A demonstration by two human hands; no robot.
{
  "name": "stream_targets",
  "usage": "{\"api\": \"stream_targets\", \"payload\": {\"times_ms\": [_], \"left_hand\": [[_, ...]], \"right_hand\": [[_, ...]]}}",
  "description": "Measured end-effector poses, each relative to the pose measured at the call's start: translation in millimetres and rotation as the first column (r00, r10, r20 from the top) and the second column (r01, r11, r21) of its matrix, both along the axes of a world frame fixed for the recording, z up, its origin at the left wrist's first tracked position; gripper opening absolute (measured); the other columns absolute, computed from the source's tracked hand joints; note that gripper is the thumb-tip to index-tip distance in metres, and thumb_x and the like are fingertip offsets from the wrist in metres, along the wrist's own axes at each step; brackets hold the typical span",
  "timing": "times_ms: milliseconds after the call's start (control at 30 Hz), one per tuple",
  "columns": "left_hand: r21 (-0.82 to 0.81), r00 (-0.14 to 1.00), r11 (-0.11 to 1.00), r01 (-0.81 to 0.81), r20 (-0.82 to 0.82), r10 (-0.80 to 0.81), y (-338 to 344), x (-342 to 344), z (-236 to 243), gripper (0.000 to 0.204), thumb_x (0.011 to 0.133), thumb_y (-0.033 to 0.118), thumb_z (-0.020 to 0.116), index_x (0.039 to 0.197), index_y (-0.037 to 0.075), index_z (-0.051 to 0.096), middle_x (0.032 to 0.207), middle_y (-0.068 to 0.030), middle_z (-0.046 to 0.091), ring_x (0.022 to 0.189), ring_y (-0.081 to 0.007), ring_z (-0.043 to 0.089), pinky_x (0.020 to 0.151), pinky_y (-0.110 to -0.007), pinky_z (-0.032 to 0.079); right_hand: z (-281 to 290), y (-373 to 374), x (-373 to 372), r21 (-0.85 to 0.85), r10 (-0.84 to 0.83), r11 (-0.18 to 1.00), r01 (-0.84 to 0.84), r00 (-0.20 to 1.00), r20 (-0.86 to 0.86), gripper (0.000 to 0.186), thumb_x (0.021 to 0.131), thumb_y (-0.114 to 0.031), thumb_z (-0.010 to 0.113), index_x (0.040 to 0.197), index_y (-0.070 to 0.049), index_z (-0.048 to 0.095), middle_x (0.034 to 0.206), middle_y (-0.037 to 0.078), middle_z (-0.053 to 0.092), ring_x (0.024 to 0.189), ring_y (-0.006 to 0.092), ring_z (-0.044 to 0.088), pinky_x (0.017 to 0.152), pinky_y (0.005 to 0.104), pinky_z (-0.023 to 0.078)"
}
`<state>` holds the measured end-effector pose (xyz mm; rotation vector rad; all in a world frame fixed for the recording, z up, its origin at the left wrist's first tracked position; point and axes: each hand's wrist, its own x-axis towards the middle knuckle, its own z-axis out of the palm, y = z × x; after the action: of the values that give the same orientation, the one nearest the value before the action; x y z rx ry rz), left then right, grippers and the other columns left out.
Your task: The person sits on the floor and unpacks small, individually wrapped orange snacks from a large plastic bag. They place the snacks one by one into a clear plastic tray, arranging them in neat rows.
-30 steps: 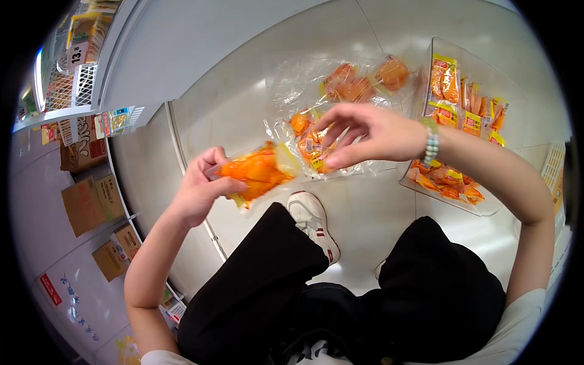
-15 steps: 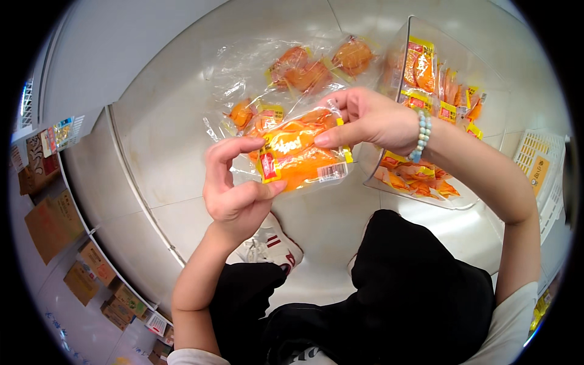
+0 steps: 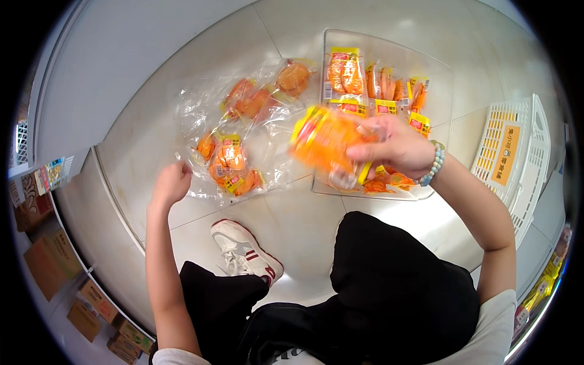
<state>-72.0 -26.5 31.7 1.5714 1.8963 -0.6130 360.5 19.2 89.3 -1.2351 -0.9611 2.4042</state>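
Observation:
My right hand (image 3: 395, 146) grips a clear packet of orange food (image 3: 328, 141) with yellow and red printing, blurred by motion. It hangs over the left side of a clear plastic bin (image 3: 441, 79), where similar packets (image 3: 345, 70) stand and lie in rows. My left hand (image 3: 172, 184) is closed, close to the left edge of a large clear plastic bag (image 3: 280, 155) spread on the floor. Whether its fingers hold anything is hidden. More orange packets (image 3: 230, 152) lie in or on the bag; which of the two, I cannot tell.
To the right stands a white slotted basket (image 3: 526, 131) with an orange label. A grey cabinet-like panel (image 3: 103, 67) rises at the left, with cardboard boxes (image 3: 55, 261) beyond a rail. My white shoe (image 3: 243, 246) is on the tiled floor, near the bag.
My left hand has let go of the packet and moved left. The right hand has carried it rightward, toward the bin. The view has shifted, so the bag and bin appear further left.

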Motion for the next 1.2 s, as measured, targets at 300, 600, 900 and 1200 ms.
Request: {"api": "stream_targets", "payload": {"times_ms": [300,600,900,1200], "left_hand": [[0.328,0.851,0.872,-0.363,0.498,0.167,-6.8,12.0,-83.4,0.032,0.090,0.007,0.048,0.122,0.002,0.045,0.103,-0.0186,0.062,0.085,-0.0256,0.064,0.074,-0.035,0.050],[-0.208,0.185,0.383,-0.900,0.614,0.768,1.0,11.0,-72.8,0.039,0.094,0.011,0.044,0.132,0.006,0.034,0.107,-0.0128,0.058,0.076,-0.0179,0.061,0.066,-0.027,0.052],[0.612,0.989,0.790,0.029,0.097,-0.111,-14.2,30.1,-52.2,0.043,0.084,0.038,0.064,0.108,0.004,0.055,0.091,-0.0170,0.061,0.082,-0.0344,0.060,0.075,-0.042,0.049],[0.115,0.842,0.839,-0.531,0.184,0.508,-13.8,47.1,-71.7,0.050,0.080,0.032,0.072,0.117,0.010,0.047,0.110,-0.0161,0.060,0.096,-0.0273,0.061,0.080,-0.036,0.049]], "right_hand": [[-46.7,13.6,58.2,-0.016,-0.637,0.760,0.650,0.749,0.179,0.018,0.093,-0.018,0.058,0.103,-0.003,0.055,0.089,0.004,0.066,0.073,0.0085,0.066,0.059,0.0182,0.055],[-50.5,16.3,77.8,-0.414,-0.298,0.854,0.314,0.949,0.105,0.042,0.097,-0.035,0.046,0.086,0.001,0.065,0.071,0.011,0.068,0.056,0.0165,0.066,0.047,0.0216,0.053],[-32.7,8.6,52.4,-0.311,-0.236,0.908,0.280,0.957,0.171,0.035,0.097,-0.026,0.044,0.091,0.002,0.064,0.068,0.010,0.067,0.053,0.0163,0.066,0.044,0.0211,0.052],[-13.8,4.6,26.7,-0.180,-0.167,0.962,0.203,0.966,0.198,0.030,0.096,-0.023,0.045,0.091,0.002,0.062,0.070,0.011,0.067,0.054,0.0160,0.066,0.045,0.0215,0.053]]}}
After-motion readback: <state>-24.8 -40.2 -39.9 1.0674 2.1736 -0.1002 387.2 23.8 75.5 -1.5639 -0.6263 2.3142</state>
